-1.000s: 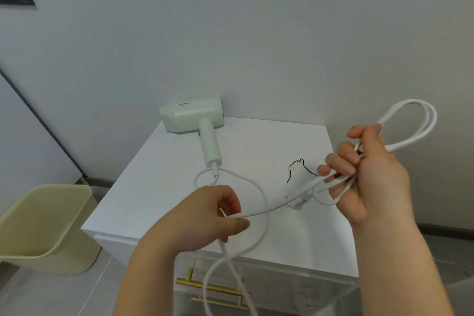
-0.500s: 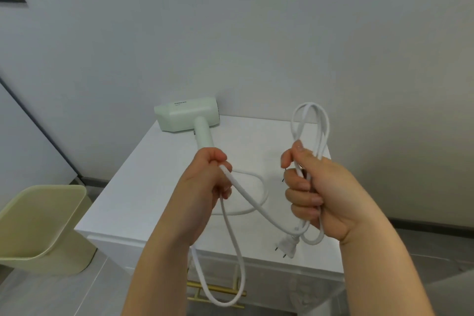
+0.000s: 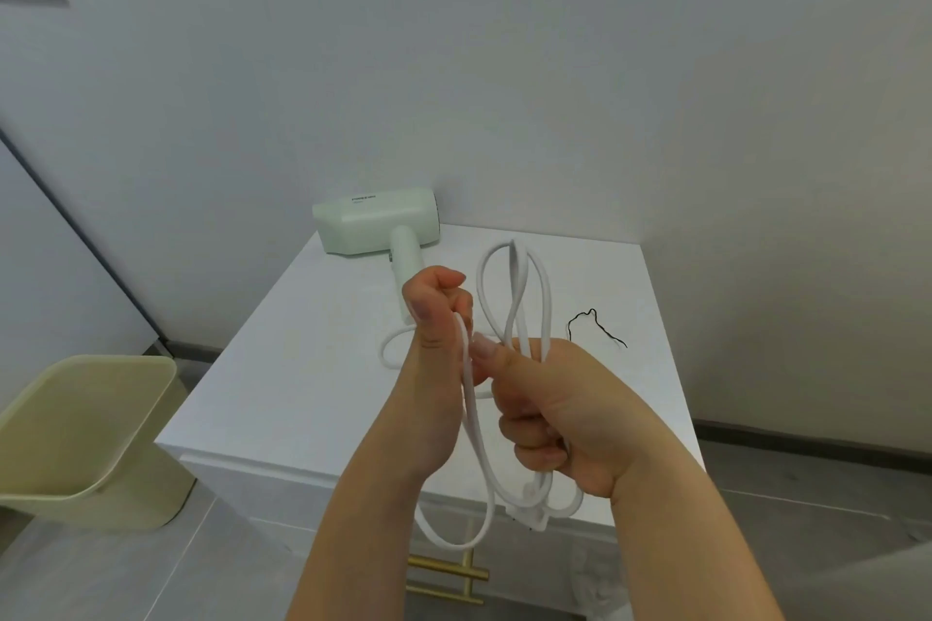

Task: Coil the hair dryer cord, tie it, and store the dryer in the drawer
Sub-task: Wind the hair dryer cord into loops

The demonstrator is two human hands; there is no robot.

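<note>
scanning from the left, i see a pale bin (image 3: 85,434) on the floor, then the hair dryer (image 3: 375,227) lying on the white cabinet (image 3: 302,393), at 11 o'clock from my hands. my left hand (image 3: 436,318) is fisted round one strand of the cord (image 3: 514,267). just beside it at 4 o'clock, my right hand (image 3: 549,414) grips the bundled loops, which rise toward 12, with the plug (image 3: 529,517) hanging at 6. a black tie (image 3: 595,328) lies at its 1 o'clock.

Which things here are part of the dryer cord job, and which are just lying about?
Job: hair dryer; white cord, gripped by left hand and right hand; black tie on the cabinet; drawer handle.
Lying about: yellow-green bin, left of the cabinet.
</note>
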